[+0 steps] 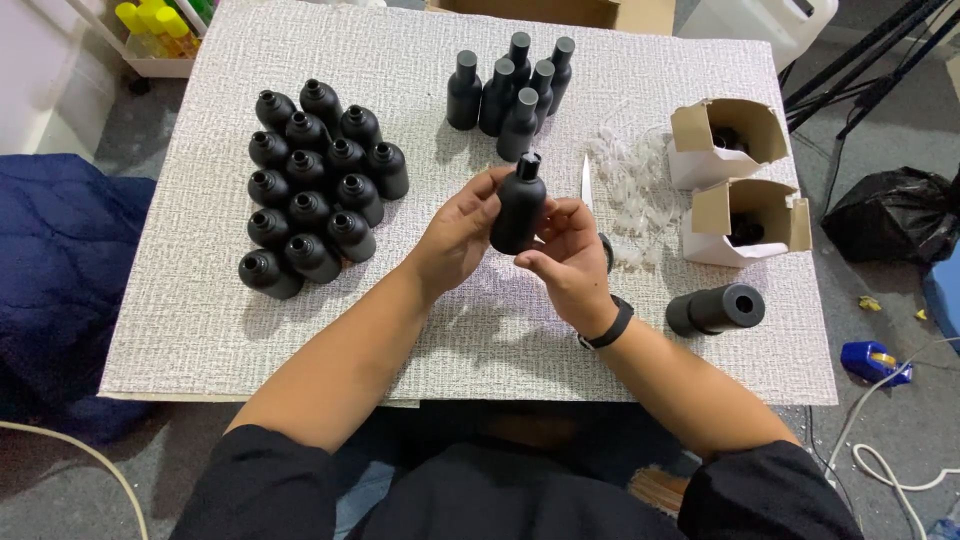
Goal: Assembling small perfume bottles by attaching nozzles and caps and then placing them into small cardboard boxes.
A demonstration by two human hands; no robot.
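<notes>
We see two open cardboard boxes [745,215] holding dark items; our left hand [462,235] and right hand [570,255] close fingers around the black bottle [518,205].

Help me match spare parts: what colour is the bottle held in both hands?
Matte black bottle, cap included, seen in the head view.

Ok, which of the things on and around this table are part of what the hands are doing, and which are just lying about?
In use:
left hand and right hand holding a black bottle
uncapped bottles
capped bottles
clear plastic bits
two open cartons
black tube

Lying about:
blue tape dispenser
black bag
yellow bottles
blue cushion
</notes>
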